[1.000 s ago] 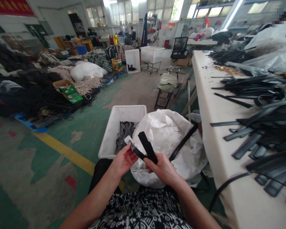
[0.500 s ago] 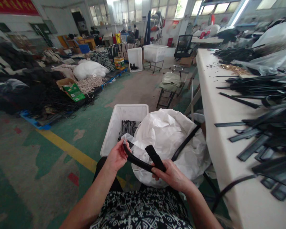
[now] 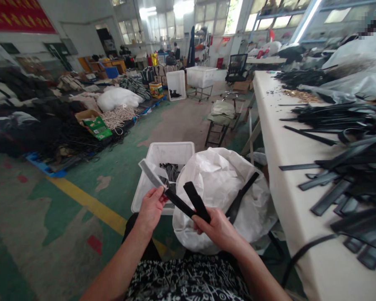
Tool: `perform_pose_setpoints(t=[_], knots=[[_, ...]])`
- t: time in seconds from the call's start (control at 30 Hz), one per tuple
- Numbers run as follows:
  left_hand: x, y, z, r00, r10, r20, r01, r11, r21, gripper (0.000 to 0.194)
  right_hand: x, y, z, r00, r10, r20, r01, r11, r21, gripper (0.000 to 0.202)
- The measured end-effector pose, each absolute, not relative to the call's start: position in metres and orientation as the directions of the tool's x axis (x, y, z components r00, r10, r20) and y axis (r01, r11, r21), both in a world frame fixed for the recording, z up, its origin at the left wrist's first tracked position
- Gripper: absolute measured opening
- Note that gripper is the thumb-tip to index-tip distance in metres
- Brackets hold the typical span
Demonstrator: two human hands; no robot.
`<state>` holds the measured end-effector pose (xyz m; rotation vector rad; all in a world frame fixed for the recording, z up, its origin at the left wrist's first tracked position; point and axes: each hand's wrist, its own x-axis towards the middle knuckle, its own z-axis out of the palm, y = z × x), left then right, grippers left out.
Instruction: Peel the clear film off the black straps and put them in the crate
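1. The left hand [image 3: 151,207] pinches a clear film sleeve [image 3: 150,172] at one end of a black strap [image 3: 188,201]; the right hand [image 3: 217,229] grips the folded strap over the lap.
2. Stripping seems underway – next calls for a steady pull.
3. The white bin [image 3: 150,184] on the floor holds dark strips; the white sack [image 3: 219,188] beside it holds another strap.

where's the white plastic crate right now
In the head view the white plastic crate sits on the green floor just ahead of the left hand, touching the left side of the white bag.
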<state>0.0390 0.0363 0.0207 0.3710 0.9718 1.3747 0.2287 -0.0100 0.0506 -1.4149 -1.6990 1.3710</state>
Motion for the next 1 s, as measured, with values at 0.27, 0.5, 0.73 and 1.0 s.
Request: perform_pose_setpoints(t=[0.27,0.5,0.73,1.0], knots=[[0.050,0.025,0.016,0.043,0.949,-0.312,-0.605,0.273,0.748,0.022,0.219,0.001,0.047,-0.235,0.962,-0.140,0.430,-0.026,-0.903,0.028],[0.042,0.031,0.010,-0.015,0.933,-0.358,-0.606,0.276,0.746,0.026,0.222,0.001,0.039,-0.227,0.958,-0.176,0.485,-0.046,-0.873,0.027],[0.050,0.031,0.006,-0.084,0.935,-0.344,-0.621,0.221,0.752,0.026,0.227,0.005,0.033,-0.250,0.949,-0.194,0.489,-0.050,-0.871,0.030],[0.071,0.014,-0.003,0.055,0.929,-0.367,-0.580,0.329,0.745,0.025,0.230,0.006,0.022,-0.178,0.965,-0.194,0.479,-0.087,-0.873,0.034]])
